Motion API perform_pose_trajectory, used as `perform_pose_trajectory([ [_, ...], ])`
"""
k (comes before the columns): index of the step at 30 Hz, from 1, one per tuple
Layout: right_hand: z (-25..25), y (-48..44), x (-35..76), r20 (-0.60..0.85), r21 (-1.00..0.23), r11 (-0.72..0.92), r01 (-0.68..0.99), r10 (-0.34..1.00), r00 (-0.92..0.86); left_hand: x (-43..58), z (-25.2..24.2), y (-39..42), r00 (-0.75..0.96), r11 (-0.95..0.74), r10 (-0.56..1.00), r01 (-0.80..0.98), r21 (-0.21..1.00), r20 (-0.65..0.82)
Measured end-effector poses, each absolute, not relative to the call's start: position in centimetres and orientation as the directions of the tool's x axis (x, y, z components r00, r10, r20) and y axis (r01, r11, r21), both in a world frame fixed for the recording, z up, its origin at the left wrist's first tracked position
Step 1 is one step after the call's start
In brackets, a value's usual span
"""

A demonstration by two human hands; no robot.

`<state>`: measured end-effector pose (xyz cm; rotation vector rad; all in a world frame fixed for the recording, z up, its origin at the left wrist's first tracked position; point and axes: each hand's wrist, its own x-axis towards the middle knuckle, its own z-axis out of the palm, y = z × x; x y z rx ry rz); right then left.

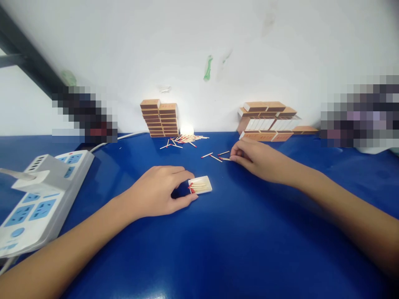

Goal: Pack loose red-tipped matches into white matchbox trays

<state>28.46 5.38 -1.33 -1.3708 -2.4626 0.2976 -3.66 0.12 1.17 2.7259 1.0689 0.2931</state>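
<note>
On the blue tabletop, my left hand (pixel 165 189) grips a white matchbox tray (pixel 208 187) between thumb and fingers at its left end. Several red-tipped matches (pixel 200 187) lie inside that tray, heads toward the hand. Farther forward and to the right, my right hand (pixel 252 157) pinches the end of a match (pixel 225 158) at the table surface. A few loose matches (pixel 215 158) lie beside its fingertips. Behind them, near the wall, is a heap of matches (pixel 187 140).
Stacked matchboxes (pixel 160 120) stand against the white wall at left of centre. Another matchbox stack (pixel 268 122) rises behind my right hand. A white power strip (pixel 62 203) with a plugged-in adapter (pixel 46 172) sits at the left, its cable (pixel 109 142) running toward the wall.
</note>
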Motion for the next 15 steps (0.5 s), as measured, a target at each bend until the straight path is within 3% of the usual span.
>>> perform_pose_trajectory([
  [7, -1.6, 5.5, 28.3, 0.144, -0.361, 0.500, 0.787, 0.864, -0.483, -3.7, 1.2, 0.0, 0.719, -0.720, 0.686, 0.649, 0.247, 0.112],
  [15, 0.6, 1.3, 24.1, 0.238, -0.437, 0.600, 0.670, 0.796, -0.557, -3.5, 0.9, 0.0, 0.712, -0.716, 0.690, 0.647, 0.263, 0.127],
])
